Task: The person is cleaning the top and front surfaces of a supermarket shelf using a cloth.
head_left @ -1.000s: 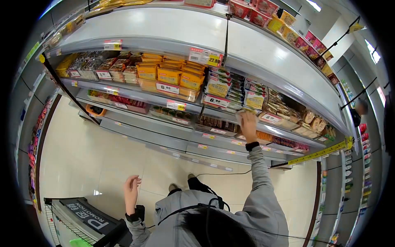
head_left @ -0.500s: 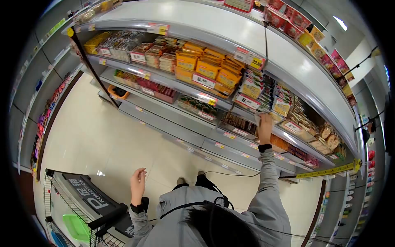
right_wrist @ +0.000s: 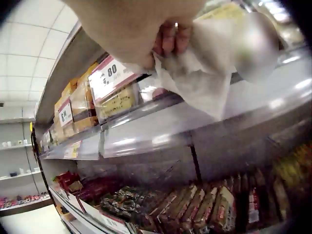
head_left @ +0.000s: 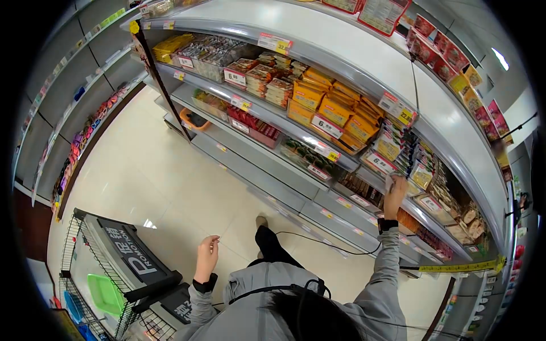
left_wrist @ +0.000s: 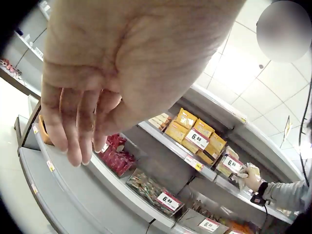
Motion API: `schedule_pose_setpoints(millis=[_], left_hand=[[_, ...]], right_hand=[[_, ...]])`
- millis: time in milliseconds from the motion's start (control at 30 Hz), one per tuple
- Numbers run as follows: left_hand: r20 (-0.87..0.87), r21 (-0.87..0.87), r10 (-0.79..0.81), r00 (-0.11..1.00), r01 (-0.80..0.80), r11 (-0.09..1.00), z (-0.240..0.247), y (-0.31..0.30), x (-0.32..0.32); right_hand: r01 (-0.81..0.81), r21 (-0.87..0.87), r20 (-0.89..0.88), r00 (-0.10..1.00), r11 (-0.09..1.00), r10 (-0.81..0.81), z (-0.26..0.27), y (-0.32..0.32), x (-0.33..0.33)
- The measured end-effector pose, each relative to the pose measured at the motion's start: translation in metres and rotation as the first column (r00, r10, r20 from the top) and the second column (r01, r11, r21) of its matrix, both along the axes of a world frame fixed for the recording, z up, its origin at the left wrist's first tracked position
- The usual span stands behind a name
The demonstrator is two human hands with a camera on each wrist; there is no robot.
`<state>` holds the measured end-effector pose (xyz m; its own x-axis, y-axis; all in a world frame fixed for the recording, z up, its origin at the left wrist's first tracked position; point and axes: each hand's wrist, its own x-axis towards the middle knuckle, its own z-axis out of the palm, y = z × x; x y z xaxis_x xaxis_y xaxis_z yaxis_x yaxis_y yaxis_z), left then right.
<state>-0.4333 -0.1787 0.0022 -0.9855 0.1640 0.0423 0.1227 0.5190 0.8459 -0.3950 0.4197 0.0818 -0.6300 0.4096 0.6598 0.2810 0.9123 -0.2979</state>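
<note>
My right hand (head_left: 396, 196) is at the front edge of the middle snack shelf (head_left: 307, 138). It grips a crumpled white tissue (right_wrist: 207, 90) with curled fingers, and the tissue lies against the clear edge strip (right_wrist: 141, 136). Close by are a 6.80 price card (head_left: 380, 162) and white-and-green snack packs (head_left: 390, 139). My left hand (head_left: 207, 257) hangs in the air over the floor, well away from the shelves. Its fingers (left_wrist: 70, 117) are loosely bent, and nothing is in it.
Yellow packets (head_left: 331, 108) fill a bin further left. The lower shelf bears boxed snacks (head_left: 254, 126) and an orange basket (head_left: 194, 119). A wire cart (head_left: 74, 238) with a green tray (head_left: 105, 294) stands at the lower left. A thin cable (head_left: 324, 237) hangs by the right arm.
The head view has turned, so the shelves shift rightward in it. My right hand has slid left along the shelf edge with the tissue, closer to the 6.80 card. My left hand stays empty.
</note>
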Motion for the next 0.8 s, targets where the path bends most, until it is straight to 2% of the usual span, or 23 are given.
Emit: schedule_pose_setpoints(millis=[67, 133, 200, 267, 333, 400, 500, 533, 600, 667, 800], left_hand=[[0.086, -0.004, 0.016, 0.996, -0.016, 1.0, 0.007, 0.001, -0.011], [0.065, 0.007, 0.016, 0.998, -0.016, 1.0, 0.005, -0.004, -0.027], [0.044, 0.02, 0.018, 0.999, -0.019, 1.0, 0.002, -0.009, -0.044], [0.008, 0.009, 0.017, 1.0, -0.017, 1.0, 0.003, -0.017, -0.067], [0.02, 0.018, 0.006, 1.0, -0.006, 1.0, 0.006, -0.022, -0.092], [0.035, 0.028, -0.01, 0.999, 0.009, 1.0, 0.01, -0.021, -0.123], [0.059, -0.006, -0.091, 0.994, 0.092, 0.996, 0.017, -0.016, -0.167], [0.024, 0.002, -0.121, 0.992, 0.121, 0.993, 0.017, -0.014, -0.183], [-0.012, 0.01, -0.157, 0.988, 0.157, 0.988, 0.02, -0.008, -0.207], [-0.057, 0.027, -0.174, 0.983, 0.176, 0.984, 0.021, -0.003, -0.224], [-0.048, 0.087, -0.206, 0.977, 0.209, 0.974, 0.013, 0.005, -0.239]], right_hand=[[-0.063, 0.014, 0.027, 0.998, 0.998, 0.062, -0.007, 0.007, 0.007], [-0.034, 0.101, 0.056, 0.998, 0.994, 0.028, -0.019, 0.021, 0.015], [-0.058, 0.096, 0.044, 0.998, 0.994, 0.054, -0.007, 0.018, 0.019], [0.042, -0.038, 0.006, 0.999, 0.998, -0.042, 0.002, 0.011, 0.02], [0.137, -0.054, 0.003, 0.991, 0.989, -0.137, -0.002, 0.016, 0.019], [0.105, -0.09, -0.15, 0.982, 0.99, -0.118, 0.005, -0.006, 0.005], [0.194, -0.039, -0.082, 0.977, 0.98, -0.197, -0.017, 0.003, 0.007], [0.227, -0.013, -0.044, 0.973, 0.974, -0.227, -0.02, 0.001, 0.005], [0.245, -0.075, -0.038, 0.968, 0.967, -0.249, -0.022, -0.004, 0.006], [0.304, -0.018, 0.003, 0.953, 0.953, -0.304, -0.024, 0.0, 0.012], [0.275, -0.05, -0.056, 0.959, 0.96, -0.277, -0.031, 0.009, 0.019]])
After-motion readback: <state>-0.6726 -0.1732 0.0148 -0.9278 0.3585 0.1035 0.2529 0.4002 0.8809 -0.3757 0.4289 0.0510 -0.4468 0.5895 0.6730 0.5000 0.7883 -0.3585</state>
